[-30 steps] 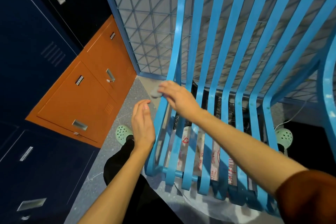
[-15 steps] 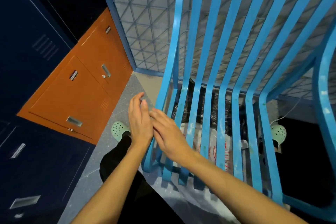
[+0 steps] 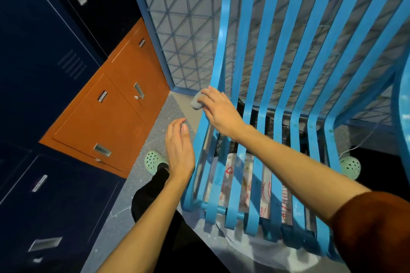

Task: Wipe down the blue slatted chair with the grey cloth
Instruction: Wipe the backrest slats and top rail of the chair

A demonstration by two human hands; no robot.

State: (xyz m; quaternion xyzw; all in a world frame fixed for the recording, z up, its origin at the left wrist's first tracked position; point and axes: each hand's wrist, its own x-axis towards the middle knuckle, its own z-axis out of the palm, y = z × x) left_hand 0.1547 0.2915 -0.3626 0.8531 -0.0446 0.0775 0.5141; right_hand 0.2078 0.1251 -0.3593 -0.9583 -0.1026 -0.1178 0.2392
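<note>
Overhead, head view: blue slatted chair (image 3: pixel 280 126) fills right of frame, slats running lengthwise from lower centre to top edge, backrest toward top. Mesh panel (image 3: pixel 184 29) behind; orange locker (image 3: pixel 106 122), navy lockers (image 3: pixel 33 62) at left; printed bag (image 3: pixel 229 173) under seat; green clog (image 3: pixel 152 162) lower centre. Right hand (image 3: pixel 221 111), arm stretched across slats, pinches bunched grey cloth (image 3: pixel 195 102) at chair's left rail, mid-frame. Left hand (image 3: pixel 179 150) flat, fingers together, empty, just beside same rail.

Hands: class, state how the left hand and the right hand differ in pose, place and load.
The right hand holds the grey cloth; the left hand holds nothing. The right hand's fingers curl; the left hand's lie straight. The right hand is at the edge slat of the blue chair; the left hand hovers lower, beside it. Both are bare.
</note>
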